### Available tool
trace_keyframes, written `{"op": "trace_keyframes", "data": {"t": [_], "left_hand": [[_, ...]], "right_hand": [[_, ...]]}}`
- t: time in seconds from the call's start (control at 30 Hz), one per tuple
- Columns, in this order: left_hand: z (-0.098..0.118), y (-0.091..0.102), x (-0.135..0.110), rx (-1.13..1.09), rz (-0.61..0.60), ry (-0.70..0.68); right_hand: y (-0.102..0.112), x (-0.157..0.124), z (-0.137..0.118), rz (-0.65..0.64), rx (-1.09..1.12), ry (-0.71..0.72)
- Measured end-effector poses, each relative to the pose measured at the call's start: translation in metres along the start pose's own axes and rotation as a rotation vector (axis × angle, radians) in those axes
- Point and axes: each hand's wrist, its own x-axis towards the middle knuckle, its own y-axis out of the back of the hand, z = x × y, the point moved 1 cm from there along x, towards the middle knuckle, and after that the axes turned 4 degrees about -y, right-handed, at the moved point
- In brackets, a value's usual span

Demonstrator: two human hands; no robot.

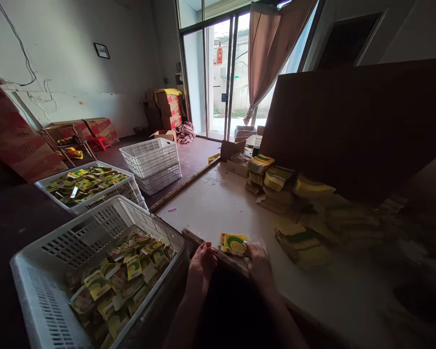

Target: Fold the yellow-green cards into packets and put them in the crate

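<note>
Both my hands meet at the near edge of a white worktable (218,203). My right hand (258,264) pinches a small yellow-and-green sachet (233,243) by its right end, and the sachet lies flat just past the table's wooden lip. My left hand (200,269) is curled beside the sachet's left end, fingertips touching or almost touching it. Just left of my hands stands a white plastic crate (58,252) holding several similar sachets. Stacks of bundled sachets (298,240) lie on the table to the right.
A second crate of sachets (87,184) and stacked empty white crates (152,165) stand on the floor to the left. A large brown cardboard sheet (359,126) rises behind the table. Cardboard boxes line the far wall near the glass door.
</note>
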Motion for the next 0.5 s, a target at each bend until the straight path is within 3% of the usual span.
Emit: {"op": "trace_keyframes", "data": {"t": [0.13, 0.33, 0.43, 0.5], "left_hand": [[0.004, -0.011, -0.008, -0.031, 0.005, 0.058], [0.0, -0.021, -0.018, 0.006, 0.002, 0.123], [-0.015, -0.019, -0.018, -0.027, 0.001, 0.034], [-0.026, -0.014, -0.016, -0.084, -0.038, -0.053]], "right_hand": [[-0.005, 0.001, 0.005, 0.05, 0.062, 0.04], [-0.001, -0.005, 0.003, 0.274, 0.172, 0.09], [0.009, -0.019, -0.014, 0.329, 0.21, 0.125], [0.013, -0.032, -0.03, 0.297, 0.248, 0.166]]}}
